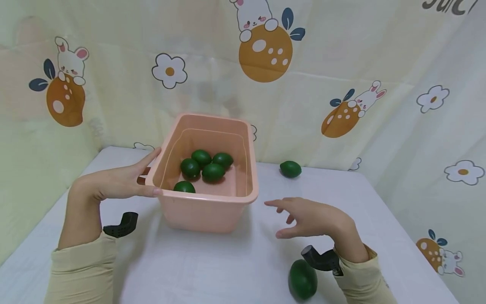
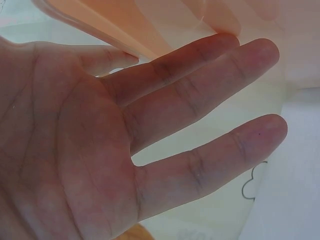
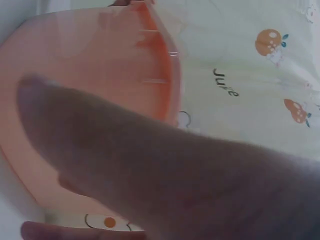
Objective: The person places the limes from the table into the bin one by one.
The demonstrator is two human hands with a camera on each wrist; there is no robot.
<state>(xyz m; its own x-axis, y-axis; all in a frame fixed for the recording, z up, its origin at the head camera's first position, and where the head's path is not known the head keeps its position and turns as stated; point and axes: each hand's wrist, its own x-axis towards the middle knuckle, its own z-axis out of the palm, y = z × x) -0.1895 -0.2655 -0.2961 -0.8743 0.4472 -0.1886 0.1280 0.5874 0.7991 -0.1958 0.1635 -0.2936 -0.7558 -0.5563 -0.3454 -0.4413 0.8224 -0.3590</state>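
Note:
A pink plastic bin [image 1: 206,213] stands on the table with several dark green limes [image 1: 213,172] inside. My left hand [image 1: 117,179] touches its left rim, thumb at the near corner and forefinger farther back. In the left wrist view, the fingers [image 2: 195,102] of that hand look straight and spread beside the bin wall. My right hand [image 1: 311,217] hovers right of the bin, apart from it, with nothing in it. One lime [image 1: 290,169] lies behind that hand; another dark green lime [image 1: 302,279] lies below the right wrist, near the front.
The white-covered table [image 1: 197,266] meets a printed curtain [image 1: 212,93] at the back, and curtain also hangs along both sides. A black wrist camera [image 1: 122,225] sits on the left wrist, and another black camera [image 1: 322,258] on the right.

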